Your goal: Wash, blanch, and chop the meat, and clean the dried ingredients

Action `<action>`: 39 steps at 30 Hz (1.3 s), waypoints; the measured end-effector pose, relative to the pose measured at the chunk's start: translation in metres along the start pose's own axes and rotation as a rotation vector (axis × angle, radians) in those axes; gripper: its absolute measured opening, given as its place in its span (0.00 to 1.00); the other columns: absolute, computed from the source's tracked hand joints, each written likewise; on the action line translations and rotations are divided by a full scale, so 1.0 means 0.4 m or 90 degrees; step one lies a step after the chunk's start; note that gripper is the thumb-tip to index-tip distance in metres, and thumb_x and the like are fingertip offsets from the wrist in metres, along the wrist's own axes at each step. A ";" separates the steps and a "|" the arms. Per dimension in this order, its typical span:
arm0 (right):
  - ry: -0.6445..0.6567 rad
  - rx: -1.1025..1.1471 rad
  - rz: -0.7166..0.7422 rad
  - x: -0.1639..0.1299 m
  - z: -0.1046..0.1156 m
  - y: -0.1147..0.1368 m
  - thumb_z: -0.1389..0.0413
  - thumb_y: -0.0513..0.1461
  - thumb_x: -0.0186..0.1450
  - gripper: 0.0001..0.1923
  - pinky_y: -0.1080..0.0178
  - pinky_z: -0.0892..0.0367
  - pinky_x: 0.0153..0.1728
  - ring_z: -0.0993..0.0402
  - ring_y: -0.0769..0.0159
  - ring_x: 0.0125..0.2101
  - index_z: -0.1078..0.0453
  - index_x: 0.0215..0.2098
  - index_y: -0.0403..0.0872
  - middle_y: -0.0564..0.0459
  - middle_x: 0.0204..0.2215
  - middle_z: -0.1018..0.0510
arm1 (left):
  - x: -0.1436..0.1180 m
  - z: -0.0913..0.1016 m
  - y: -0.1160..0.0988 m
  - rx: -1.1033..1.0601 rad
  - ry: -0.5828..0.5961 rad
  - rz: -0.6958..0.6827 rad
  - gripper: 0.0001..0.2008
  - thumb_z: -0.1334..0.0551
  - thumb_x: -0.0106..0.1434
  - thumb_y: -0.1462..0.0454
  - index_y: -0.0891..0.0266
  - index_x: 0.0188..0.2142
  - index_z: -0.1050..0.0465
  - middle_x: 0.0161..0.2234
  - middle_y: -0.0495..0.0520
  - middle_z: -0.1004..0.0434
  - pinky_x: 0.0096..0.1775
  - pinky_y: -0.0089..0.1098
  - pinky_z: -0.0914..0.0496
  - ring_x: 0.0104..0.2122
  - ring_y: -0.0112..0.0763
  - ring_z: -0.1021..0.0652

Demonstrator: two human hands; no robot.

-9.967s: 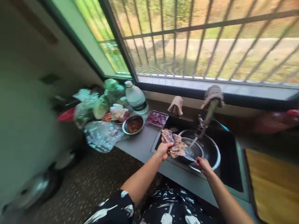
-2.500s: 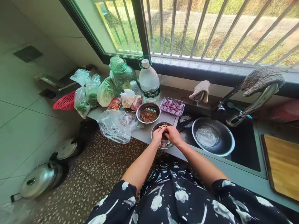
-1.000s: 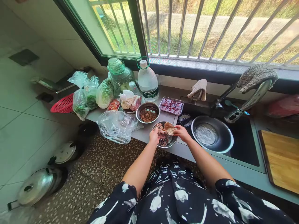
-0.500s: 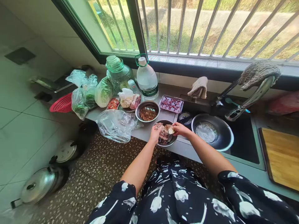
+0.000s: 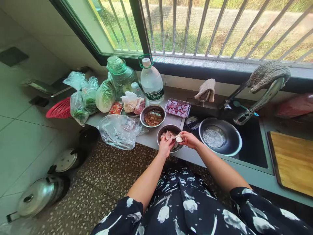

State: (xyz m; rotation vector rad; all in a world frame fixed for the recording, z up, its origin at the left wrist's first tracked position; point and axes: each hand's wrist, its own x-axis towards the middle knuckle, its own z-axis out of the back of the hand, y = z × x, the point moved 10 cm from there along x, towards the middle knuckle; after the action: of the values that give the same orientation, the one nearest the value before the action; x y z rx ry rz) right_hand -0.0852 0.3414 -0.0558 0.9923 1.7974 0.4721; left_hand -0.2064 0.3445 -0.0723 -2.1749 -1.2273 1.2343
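- While the small steel bowl (image 5: pixel 170 137) is standing at the front edge of the worktop (image 5: pixel 146 141), just beside the sink (image 5: pixel 254 153), both hands are working over it.
- The left hand (image 5: pixel 165 146) is curling at the bowl's front rim; whether its grip is holding anything I cannot tell.
- The right hand (image 5: pixel 188 139) is pinching a pale piece of food (image 5: pixel 179 138) in a closed grip.

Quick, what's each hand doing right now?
Left hand: on the bowl's near rim; grip unclear.
Right hand: fingers pinching a pale food piece.
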 end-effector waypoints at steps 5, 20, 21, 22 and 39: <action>-0.089 0.061 -0.035 0.008 0.024 -0.033 0.50 0.27 0.51 0.15 0.61 0.30 0.26 0.30 0.70 0.21 0.41 0.35 0.47 0.57 0.22 0.28 | 0.008 0.018 -0.017 0.111 -0.039 -0.051 0.21 0.30 0.45 0.62 0.65 0.39 0.32 0.39 0.58 0.24 0.37 0.33 0.29 0.30 0.27 0.23; 0.014 -0.029 -0.095 -0.035 -0.001 -0.061 0.42 0.37 0.53 0.08 0.69 0.40 0.21 0.40 0.77 0.17 0.34 0.31 0.44 0.58 0.19 0.32 | -0.012 0.020 -0.051 0.175 0.002 -0.119 0.22 0.30 0.43 0.62 0.65 0.39 0.30 0.39 0.60 0.23 0.42 0.34 0.30 0.39 0.35 0.24; 0.028 -0.063 -0.093 -0.038 -0.007 -0.060 0.40 0.37 0.51 0.10 0.71 0.43 0.20 0.42 0.78 0.17 0.34 0.31 0.44 0.60 0.18 0.33 | -0.012 0.021 -0.053 0.178 0.004 -0.118 0.23 0.30 0.43 0.62 0.65 0.39 0.30 0.39 0.59 0.23 0.42 0.35 0.30 0.38 0.35 0.23; 0.044 -0.094 -0.089 -0.042 -0.015 -0.057 0.39 0.36 0.49 0.12 0.72 0.45 0.19 0.43 0.79 0.16 0.34 0.31 0.44 0.61 0.18 0.34 | -0.011 0.022 -0.056 0.181 0.004 -0.115 0.23 0.30 0.43 0.63 0.65 0.39 0.30 0.39 0.59 0.23 0.42 0.35 0.30 0.38 0.35 0.23; -0.100 -0.673 0.363 -0.056 -0.069 0.132 0.41 0.43 0.53 0.10 0.68 0.43 0.29 0.37 0.72 0.26 0.30 0.29 0.45 0.55 0.26 0.29 | -0.013 0.032 -0.090 0.276 0.011 -0.036 0.21 0.31 0.45 0.60 0.66 0.37 0.31 0.33 0.56 0.22 0.34 0.30 0.28 0.27 0.28 0.23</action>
State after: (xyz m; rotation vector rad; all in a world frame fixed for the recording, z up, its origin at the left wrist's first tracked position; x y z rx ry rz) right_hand -0.0839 0.3577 0.0056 0.7014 0.8461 1.4547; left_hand -0.2366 0.3590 -0.0532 -1.8193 -0.9024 1.3114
